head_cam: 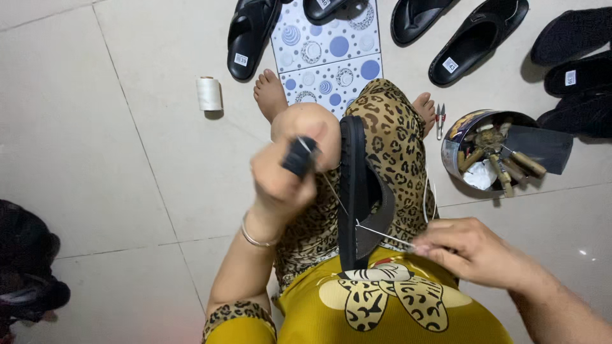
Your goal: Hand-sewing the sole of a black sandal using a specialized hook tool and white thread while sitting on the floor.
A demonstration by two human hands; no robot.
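Note:
A black sandal (pixel 357 191) stands on its edge between my knees, sole toward the left. My left hand (pixel 280 178) is closed around a black-handled tool (pixel 299 156) held up beside the sandal. My right hand (pixel 468 248) pinches a thin needle or thread (pixel 382 234) that runs from the sandal's strap toward my fingers. White thread loops over my leopard-print trousers (pixel 395 140).
A white thread spool (pixel 208 93) stands on the tiled floor at the left. A round tin (pixel 456 156) with wooden-handled tools sits at the right, small snips (pixel 440 120) beside it. Several black sandals (pixel 478 38) lie along the top, around a dotted tile (pixel 331 64).

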